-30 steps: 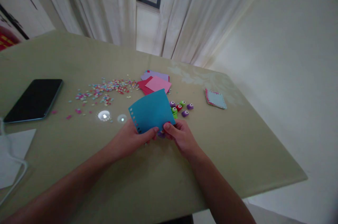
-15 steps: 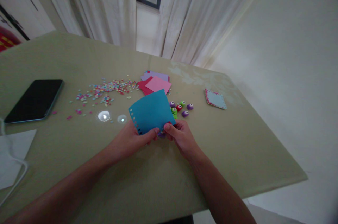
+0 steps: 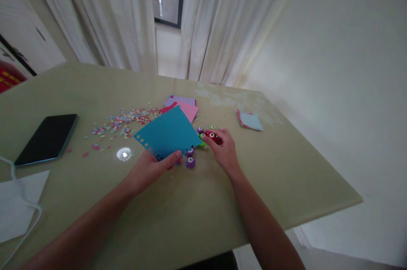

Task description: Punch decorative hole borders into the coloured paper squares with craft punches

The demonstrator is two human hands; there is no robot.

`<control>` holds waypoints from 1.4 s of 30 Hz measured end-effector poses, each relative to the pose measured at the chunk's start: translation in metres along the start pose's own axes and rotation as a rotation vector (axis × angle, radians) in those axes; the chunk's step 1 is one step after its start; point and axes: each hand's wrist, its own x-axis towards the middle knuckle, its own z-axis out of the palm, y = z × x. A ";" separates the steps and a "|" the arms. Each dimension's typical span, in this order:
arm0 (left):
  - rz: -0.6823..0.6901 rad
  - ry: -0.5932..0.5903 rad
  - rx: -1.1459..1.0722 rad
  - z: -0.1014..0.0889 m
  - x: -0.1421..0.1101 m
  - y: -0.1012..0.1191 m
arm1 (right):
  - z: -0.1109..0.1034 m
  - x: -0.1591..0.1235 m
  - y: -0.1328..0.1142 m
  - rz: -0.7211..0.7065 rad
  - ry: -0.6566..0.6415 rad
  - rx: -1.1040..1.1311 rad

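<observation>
My left hand [image 3: 152, 168] is closed on the lower edge of a blue paper card [image 3: 168, 132], thumb on top. Small shapes are punched along the card's left and lower edges. To the right of the card, my right hand [image 3: 224, 151] has its fingers round a red craft punch [image 3: 212, 135] with a cartoon eye. Around it lie more little eyed punches: a green punch [image 3: 202, 137], a purple punch [image 3: 199, 130] and another purple punch [image 3: 190, 162] nearer me. Some punches are partly hidden by the hand and the card.
Behind the blue card lie a pink card [image 3: 189, 109] and a purple card [image 3: 181, 101]. Scattered paper confetti [image 3: 127, 121] lies to the left, beyond a white round light spot. A black tablet [image 3: 49, 138], white paper [image 3: 22, 206] and a light-blue card stack [image 3: 250, 120] also lie on the table.
My right hand has left the blue card's lower right corner and moved right and up to the punches. The blue card has turned and shifted left in my left hand. The view has tilted slightly.
</observation>
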 end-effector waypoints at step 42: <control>0.341 0.175 0.317 -0.004 0.008 -0.026 | 0.002 0.004 0.014 0.128 0.235 0.504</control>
